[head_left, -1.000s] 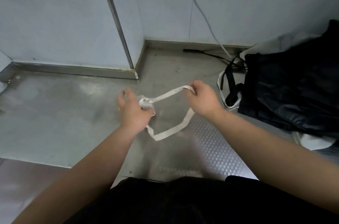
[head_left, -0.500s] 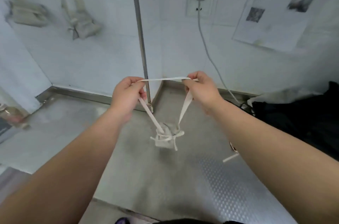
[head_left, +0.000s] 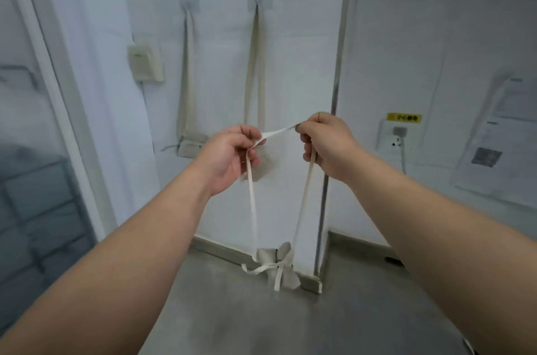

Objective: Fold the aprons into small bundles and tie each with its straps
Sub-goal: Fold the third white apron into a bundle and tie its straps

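White wall panels are split by a thin grey metal corner strip (head_left: 338, 64). The left hand (head_left: 229, 157), left of that strip, and the right hand (head_left: 325, 145), in front of it, each pinch the beige fabric strap loop (head_left: 277, 132). The small tied beige apron bundle (head_left: 276, 264) hangs near the strip's foot, seemingly unsupported.

A single head-worn wide-angle camera looks forward and slightly down, facing the far white wall (head_left: 290, 64) above a grey surface (head_left: 232, 311). Both forearms enter from the near left and right corners, with the left hand (head_left: 229, 157) and right hand (head_left: 325, 145) close, mid-frame.
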A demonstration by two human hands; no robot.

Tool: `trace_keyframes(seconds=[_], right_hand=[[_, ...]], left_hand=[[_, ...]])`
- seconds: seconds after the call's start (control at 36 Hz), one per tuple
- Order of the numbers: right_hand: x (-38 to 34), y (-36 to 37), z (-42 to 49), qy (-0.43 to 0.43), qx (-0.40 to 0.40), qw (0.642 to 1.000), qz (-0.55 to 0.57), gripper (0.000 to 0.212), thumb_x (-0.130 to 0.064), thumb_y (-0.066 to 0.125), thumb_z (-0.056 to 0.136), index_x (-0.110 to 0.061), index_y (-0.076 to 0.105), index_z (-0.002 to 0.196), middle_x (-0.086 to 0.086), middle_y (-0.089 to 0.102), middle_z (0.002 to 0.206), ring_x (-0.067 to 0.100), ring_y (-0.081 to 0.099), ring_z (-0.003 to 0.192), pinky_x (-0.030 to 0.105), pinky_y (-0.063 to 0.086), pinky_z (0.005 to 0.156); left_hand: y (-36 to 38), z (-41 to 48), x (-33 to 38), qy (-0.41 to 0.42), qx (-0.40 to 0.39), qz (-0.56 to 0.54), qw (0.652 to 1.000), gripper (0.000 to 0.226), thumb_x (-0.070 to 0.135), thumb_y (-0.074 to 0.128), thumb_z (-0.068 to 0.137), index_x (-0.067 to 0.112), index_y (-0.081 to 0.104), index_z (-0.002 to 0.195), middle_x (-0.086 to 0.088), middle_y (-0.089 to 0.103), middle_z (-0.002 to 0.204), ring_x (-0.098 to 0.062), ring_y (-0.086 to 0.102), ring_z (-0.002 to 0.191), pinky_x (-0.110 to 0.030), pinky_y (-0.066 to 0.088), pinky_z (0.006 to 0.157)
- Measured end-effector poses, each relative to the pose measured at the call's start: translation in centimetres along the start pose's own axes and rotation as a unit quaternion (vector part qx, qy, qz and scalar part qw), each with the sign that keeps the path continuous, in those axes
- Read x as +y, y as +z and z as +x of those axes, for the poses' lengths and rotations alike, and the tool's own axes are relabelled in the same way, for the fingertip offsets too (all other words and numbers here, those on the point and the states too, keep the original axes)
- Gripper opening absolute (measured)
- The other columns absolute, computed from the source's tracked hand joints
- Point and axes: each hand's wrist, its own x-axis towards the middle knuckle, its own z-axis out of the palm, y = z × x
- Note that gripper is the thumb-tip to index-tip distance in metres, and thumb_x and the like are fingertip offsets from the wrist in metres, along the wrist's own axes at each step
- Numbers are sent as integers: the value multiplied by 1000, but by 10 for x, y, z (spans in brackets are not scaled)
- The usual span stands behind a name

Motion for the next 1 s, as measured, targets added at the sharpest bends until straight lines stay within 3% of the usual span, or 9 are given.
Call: trace_keyframes(seconds=[0.19, 0.36, 0.47, 0.67, 0.69, 0.75, 0.81, 0.92, 1.0], right_hand=[[-60, 61, 34, -76, -39, 996, -24, 20, -3, 59, 84, -13, 48, 70, 3, 49, 63, 13, 39, 51, 26, 26, 46], [-120, 104, 54, -159, -54, 986, -17, 17, -2, 66, 83, -14, 56, 75, 2, 51, 66, 12, 44, 54, 22, 34, 47], [-151, 130, 75, -203, -29, 978, -26, 10, -3, 65, 85, -13, 62, 87, 1, 55, 77, 12, 49, 62, 24, 41, 55], [-193, 156, 127, -281, 47, 948, -141, 35, -1, 48, 93, -11, 59, 125, -7, 56, 93, 7, 52, 73, 15, 45, 52], [-197, 157, 132, -284, 52, 943, -162, 40, 1, 45, 93, -13, 56, 129, -7, 56, 101, 8, 53, 78, 14, 47, 53], [-204, 160, 149, -293, 65, 931, -206, 49, 4, 40, 91, -16, 49, 136, -3, 52, 115, 10, 54, 82, 16, 49, 58], [-212, 162, 161, -309, 75, 914, -251, 54, 6, 38, 90, -14, 44, 140, 3, 51, 121, 11, 52, 73, 19, 51, 62], [-227, 167, 184, -326, 90, 893, -298, 48, 7, 39, 91, -6, 46, 136, 16, 49, 134, 19, 51, 83, 38, 53, 84], [-227, 169, 207, -315, 105, 889, -316, 46, 3, 39, 93, -6, 46, 137, 14, 49, 135, 23, 56, 92, 35, 49, 89]], left_hand=[[-55, 36, 92, 106, 31, 86, 990, 29, -9, 42, 88, 10, 64, 80, -1, 63, 74, -3, 51, 50, -25, 49, 72], [-84, 70, 156, 214, 55, 158, 962, 29, -8, 49, 84, 14, 68, 84, -2, 63, 84, -12, 55, 74, -24, 47, 72], [-96, 99, 187, 253, 42, 188, 948, 30, -7, 47, 87, 9, 65, 105, 1, 66, 87, -5, 62, 65, -19, 52, 63], [-106, 159, 224, 315, 30, 264, 911, 50, -7, 44, 84, 13, 56, 129, 3, 61, 122, -11, 57, 112, -28, 43, 101], [-105, 164, 227, 321, 24, 277, 905, 51, -6, 44, 83, 15, 57, 128, 3, 62, 122, -11, 57, 113, -28, 43, 101], [-102, 179, 232, 329, 4, 295, 897, 51, -7, 42, 82, 25, 62, 116, 9, 65, 102, -7, 60, 93, -20, 47, 84], [-99, 192, 239, 339, 1, 311, 888, 53, -8, 42, 82, 26, 61, 118, 9, 62, 89, -6, 55, 78, -18, 43, 69], [-97, 220, 253, 351, 18, 342, 871, 45, -8, 44, 78, 23, 61, 105, -5, 59, 94, -16, 52, 79, -24, 41, 68], [-98, 244, 250, 338, 27, 378, 862, 44, -6, 45, 78, 21, 66, 106, -3, 64, 90, -16, 57, 77, -22, 46, 65]])
